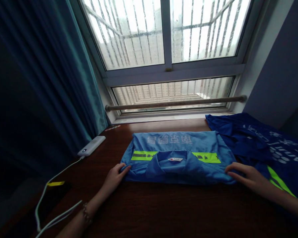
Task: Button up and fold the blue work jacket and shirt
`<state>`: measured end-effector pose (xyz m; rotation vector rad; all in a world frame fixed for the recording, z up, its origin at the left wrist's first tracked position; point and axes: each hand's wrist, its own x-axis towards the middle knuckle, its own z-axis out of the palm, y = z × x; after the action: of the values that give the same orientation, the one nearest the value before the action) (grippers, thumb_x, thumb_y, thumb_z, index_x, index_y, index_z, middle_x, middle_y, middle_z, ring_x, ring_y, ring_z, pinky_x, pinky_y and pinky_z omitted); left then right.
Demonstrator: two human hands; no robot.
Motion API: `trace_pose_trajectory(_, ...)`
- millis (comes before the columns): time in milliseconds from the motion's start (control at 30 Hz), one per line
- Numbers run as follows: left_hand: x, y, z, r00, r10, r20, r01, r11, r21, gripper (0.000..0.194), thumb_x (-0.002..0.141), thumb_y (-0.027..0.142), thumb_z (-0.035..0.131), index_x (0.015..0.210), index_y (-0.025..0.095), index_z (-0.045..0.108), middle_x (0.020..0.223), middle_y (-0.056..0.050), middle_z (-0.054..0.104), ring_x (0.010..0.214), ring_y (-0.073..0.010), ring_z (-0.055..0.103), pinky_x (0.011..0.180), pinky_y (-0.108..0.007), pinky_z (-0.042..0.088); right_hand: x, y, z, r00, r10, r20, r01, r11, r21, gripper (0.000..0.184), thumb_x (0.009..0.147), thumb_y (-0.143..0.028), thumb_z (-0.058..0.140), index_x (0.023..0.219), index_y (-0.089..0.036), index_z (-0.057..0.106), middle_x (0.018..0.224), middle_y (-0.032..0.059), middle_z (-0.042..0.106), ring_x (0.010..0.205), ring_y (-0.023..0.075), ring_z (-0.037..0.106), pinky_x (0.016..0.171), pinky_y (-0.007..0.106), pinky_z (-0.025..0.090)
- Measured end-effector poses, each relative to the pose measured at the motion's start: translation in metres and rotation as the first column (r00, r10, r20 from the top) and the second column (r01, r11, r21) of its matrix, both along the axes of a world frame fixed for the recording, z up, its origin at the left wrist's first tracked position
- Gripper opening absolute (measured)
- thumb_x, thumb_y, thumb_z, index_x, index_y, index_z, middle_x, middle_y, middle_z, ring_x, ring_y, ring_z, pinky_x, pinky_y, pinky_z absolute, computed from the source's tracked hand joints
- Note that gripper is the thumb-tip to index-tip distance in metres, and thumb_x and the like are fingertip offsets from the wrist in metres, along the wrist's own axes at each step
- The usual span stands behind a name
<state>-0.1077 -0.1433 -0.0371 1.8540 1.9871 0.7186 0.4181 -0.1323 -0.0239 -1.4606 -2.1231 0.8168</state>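
A light-blue work shirt (pixel 173 168) lies folded on the brown table, its collar towards me. Yellow-green reflective strips cross it on both sides of the collar, and pale lettering runs along its far part. My left hand (pixel 116 174) pinches the shirt's near left corner between thumb and fingers. At the near right corner, my right hand (pixel 244 175) grips the cloth the same way. The fabric between the two hands lies fairly straight along its near edge. A bracelet circles my left wrist.
Dark-blue garments (pixel 258 138) with white print lie spread out on the right. A white power strip (pixel 91 146) with a white cable sits at left, near a yellow strip (pixel 56 183). Behind the table (pixel 164 211) are a barred window, a metal rail (pixel 176 104) and a blue curtain (pixel 72 72).
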Motion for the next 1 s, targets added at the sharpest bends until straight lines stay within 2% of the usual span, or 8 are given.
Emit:
trace_pose_trajectory(133, -0.003, -0.006, -0.006, 0.933, 0.229, -0.276, -0.203, 0.972, 0.121, 0.050, 0.066, 0.054, 0.049, 0.096, 0.015, 0.051, 0.101, -0.013, 0.052, 0.098, -0.0286, 0.048, 0.086, -0.036, 0.035, 0.013, 0.001, -0.026, 0.930, -0.366, -0.034, 0.368, 0.928, 0.062, 0.034, 0.063, -0.050, 0.060, 0.086, -0.024, 0.059, 0.103, 0.0087, 0.057, 0.102, 0.0289, 0.050, 0.091, 0.042, 0.038)
trace_pose_trajectory(233, -0.008, -0.012, -0.004, 0.894, 0.262, -0.364, -0.298, 0.953, -0.047, 0.062, 0.065, 0.060, 0.043, 0.101, 0.010, 0.049, 0.100, -0.019, 0.051, 0.094, -0.0334, 0.051, 0.078, -0.040, 0.038, 0.017, 0.001, -0.036, 0.821, -0.561, -0.108, 0.544, 0.825, -0.150, 0.061, 0.055, -0.050, 0.066, 0.104, -0.018, 0.048, 0.111, 0.0153, 0.053, 0.097, 0.0298, 0.055, 0.082, 0.040, 0.046)
trace_pose_trajectory(400, -0.019, -0.008, 0.006, 0.908, 0.253, -0.333, -0.341, 0.909, -0.239, 0.048, 0.064, 0.058, 0.045, 0.079, 0.014, 0.055, 0.084, -0.016, 0.060, 0.080, -0.0342, 0.058, 0.065, -0.039, 0.041, 0.004, 0.003, -0.013, 0.742, -0.608, -0.283, 0.333, 0.700, -0.631, 0.058, 0.054, -0.037, 0.072, 0.102, -0.017, 0.048, 0.102, 0.0146, 0.061, 0.092, 0.0273, 0.059, 0.076, 0.034, 0.051)
trace_pose_trajectory(567, -0.018, 0.008, 0.006, 0.940, 0.335, 0.061, -0.305, 0.908, -0.289, 0.033, 0.057, 0.047, 0.059, 0.065, 0.015, 0.053, 0.064, -0.009, 0.061, 0.066, -0.0278, 0.061, 0.056, -0.034, 0.044, -0.008, 0.008, 0.000, 0.677, -0.654, -0.336, 0.208, 0.609, -0.766, 0.034, 0.057, -0.029, 0.070, 0.084, -0.017, 0.054, 0.094, 0.0094, 0.065, 0.092, 0.0244, 0.060, 0.075, 0.030, 0.052)
trace_pose_trajectory(633, -0.011, 0.008, 0.007, 0.836, 0.423, 0.348, -0.330, 0.896, -0.296, 0.028, 0.057, 0.038, 0.063, 0.067, 0.015, 0.052, 0.064, -0.006, 0.061, 0.063, -0.0231, 0.061, 0.054, -0.032, 0.047, -0.011, 0.004, -0.002, 0.649, -0.671, -0.358, 0.199, 0.604, -0.771, 0.030, 0.059, -0.026, 0.067, 0.085, -0.019, 0.053, 0.093, 0.0074, 0.066, 0.090, 0.0228, 0.061, 0.075, 0.031, 0.052)
trace_pose_trajectory(767, 0.005, -0.005, 0.019, 0.399, 0.380, 0.835, -0.289, 0.916, -0.279, 0.011, 0.069, 0.021, 0.055, 0.078, 0.016, 0.054, 0.077, -0.003, 0.063, 0.067, -0.0158, 0.062, 0.064, -0.031, 0.052, -0.025, -0.024, 0.001, 0.617, -0.656, -0.435, 0.107, 0.618, -0.779, 0.032, 0.060, -0.022, 0.064, 0.090, -0.022, 0.052, 0.098, 0.0045, 0.064, 0.089, 0.0218, 0.061, 0.078, 0.032, 0.051)
trace_pose_trajectory(900, 0.013, -0.021, 0.031, 0.035, 0.292, 0.956, -0.269, 0.924, -0.273, 0.023, 0.071, 0.003, 0.043, 0.085, 0.015, 0.057, 0.084, -0.005, 0.064, 0.078, -0.0159, 0.062, 0.072, -0.030, 0.053, -0.043, -0.065, 0.019, 0.573, -0.667, -0.477, 0.029, 0.598, -0.801, 0.031, 0.055, -0.019, 0.066, 0.084, -0.022, 0.055, 0.096, 0.0060, 0.065, 0.093, 0.0242, 0.059, 0.080, 0.031, 0.050)
trace_pose_trajectory(1000, 0.018, -0.024, 0.033, -0.126, 0.224, 0.966, -0.210, 0.946, -0.246, 0.024, 0.074, 0.001, 0.042, 0.091, 0.012, 0.056, 0.088, -0.008, 0.063, 0.084, -0.0175, 0.061, 0.071, -0.031, 0.054, -0.050, -0.084, 0.031, 0.551, -0.692, -0.467, 0.062, 0.591, -0.804, 0.030, 0.057, -0.018, 0.066, 0.085, -0.018, 0.057, 0.091, 0.0063, 0.066, 0.094, 0.0228, 0.059, 0.081, 0.027, 0.048)
